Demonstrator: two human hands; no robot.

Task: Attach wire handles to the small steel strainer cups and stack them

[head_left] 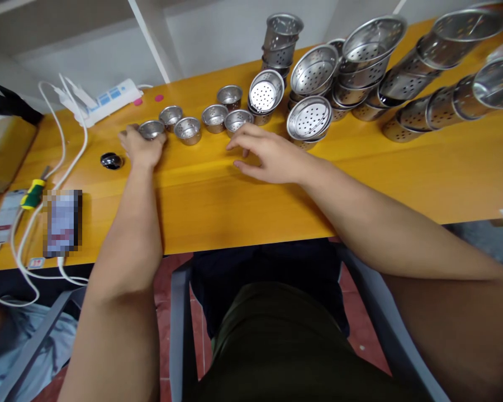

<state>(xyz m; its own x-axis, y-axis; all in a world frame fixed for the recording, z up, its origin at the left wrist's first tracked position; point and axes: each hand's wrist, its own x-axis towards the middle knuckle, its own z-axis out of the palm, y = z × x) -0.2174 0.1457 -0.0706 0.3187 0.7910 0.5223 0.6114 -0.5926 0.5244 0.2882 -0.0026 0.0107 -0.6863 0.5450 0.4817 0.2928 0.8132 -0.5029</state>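
My left hand (pixel 140 147) is closed around a small perforated metal cup (pixel 151 129) at the left end of a group of similar cups. My right hand (pixel 270 153) is held over the table with thumb and fingers apart, holding nothing. Its fingertips are just in front of another small cup (pixel 237 119) and partly cover it; contact cannot be made out. Between the hands stand more small cups, one perforated cup (pixel 188 130) nearest me, one cup (pixel 214 118) to its right and one cup (pixel 171 116) behind. A further cup (pixel 229 96) stands at the back.
Tall stacks of larger perforated metal cups (pixel 312 120) fill the table's (pixel 235 206) right and back. A round black object (pixel 111 161) lies by my left hand. Further left are a power strip (pixel 109 103), white cables, a screwdriver (pixel 33 194) and two phones (pixel 62 223).
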